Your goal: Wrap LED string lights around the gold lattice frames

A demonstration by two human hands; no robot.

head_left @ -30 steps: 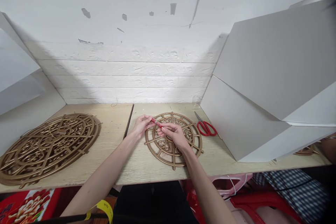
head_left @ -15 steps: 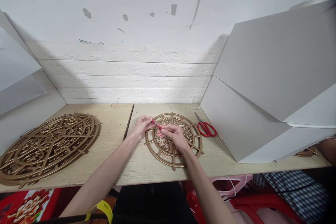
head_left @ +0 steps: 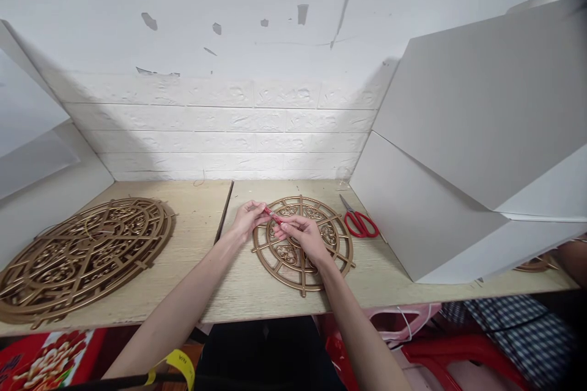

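Observation:
A round gold openwork disc (head_left: 330, 256) lies flat on the wooden bench in front of me. Both my hands hover over its far left part. My left hand (head_left: 245, 220) pinches one end of a small thin red piece (head_left: 274, 214). My right hand (head_left: 302, 237) has its fingers closed on the other end of the same red piece, just above the disc's centre. What the red piece is I cannot make out.
A stack of larger gold openwork discs (head_left: 82, 253) lies at the left. Red-handled scissors (head_left: 360, 222) rest right of the disc. White folded board panels (head_left: 463, 153) stand at the right and at the far left (head_left: 32, 153). A white brick wall closes the back.

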